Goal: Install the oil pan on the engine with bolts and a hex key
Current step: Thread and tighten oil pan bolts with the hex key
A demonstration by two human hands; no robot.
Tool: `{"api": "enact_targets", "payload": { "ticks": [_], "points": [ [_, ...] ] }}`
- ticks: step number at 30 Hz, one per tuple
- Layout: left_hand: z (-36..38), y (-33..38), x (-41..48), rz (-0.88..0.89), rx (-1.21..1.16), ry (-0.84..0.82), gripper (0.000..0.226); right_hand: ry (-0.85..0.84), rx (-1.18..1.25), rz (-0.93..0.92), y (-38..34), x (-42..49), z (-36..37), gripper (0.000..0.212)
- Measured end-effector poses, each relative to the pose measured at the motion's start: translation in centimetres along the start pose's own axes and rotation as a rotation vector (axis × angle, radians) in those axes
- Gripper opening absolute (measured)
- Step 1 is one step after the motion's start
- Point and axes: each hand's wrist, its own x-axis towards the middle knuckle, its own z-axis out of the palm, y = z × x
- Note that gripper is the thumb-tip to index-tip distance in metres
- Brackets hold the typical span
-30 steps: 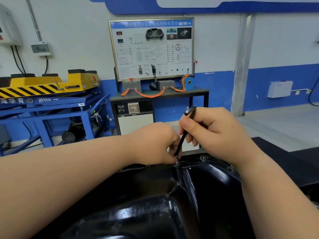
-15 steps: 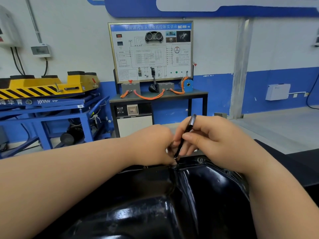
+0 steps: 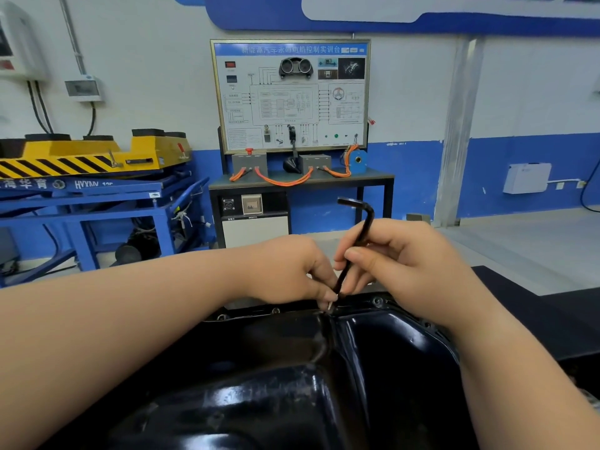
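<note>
The glossy black oil pan (image 3: 383, 349) fills the lower middle of the view, bottom up. A black L-shaped hex key (image 3: 355, 237) stands almost upright over the pan's far flange, its short arm pointing left at the top. My right hand (image 3: 402, 261) grips its shaft between thumb and fingers. My left hand (image 3: 289, 274) pinches the key's lower end where a small silver bolt (image 3: 330, 306) shows at the flange. Other bolt heads (image 3: 376, 300) sit along the far rim.
A control training board on a black bench (image 3: 302, 186) stands against the far wall. A blue and yellow lift table (image 3: 94, 177) is at the left. A dark surface (image 3: 532, 313) extends right of the pan.
The hex key has turned in my right hand, so its short arm now points left. Both hands stay at the same flange spot.
</note>
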Motion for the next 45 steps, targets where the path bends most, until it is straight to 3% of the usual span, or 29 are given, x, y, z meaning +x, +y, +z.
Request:
{"api": "enact_targets", "payload": {
  "ticks": [11,21,26,31,34,39,45],
  "points": [
    [0.2,0.3,0.1,0.014,0.062,-0.014,0.01,-0.028,0.018,-0.034,0.0,-0.5,0.6,0.021],
    [0.3,0.3,-0.1,0.03,0.057,-0.006,0.004,0.159,-0.031,-0.137,0.4,-1.5,1.6,0.008],
    [0.4,0.3,0.0,0.038,0.071,0.006,0.011,0.215,-0.033,-0.129,0.6,-1.7,2.0,0.009],
    [0.5,0.0,0.1,0.02,0.102,0.042,0.015,0.15,0.028,-0.105,0.5,-2.0,2.1,0.007],
    [0.6,-0.1,0.1,0.01,0.142,0.051,0.016,0.108,-0.056,-0.137,0.5,-2.0,2.2,0.02],
    [0.4,0.2,-0.1,0.018,0.105,0.041,0.009,0.156,-0.139,-0.171,0.7,-1.9,2.2,0.013],
    [0.4,0.2,-0.1,0.01,0.076,0.058,0.017,0.187,-0.178,-0.173,0.7,-2.0,2.4,0.009]
  ]
}}
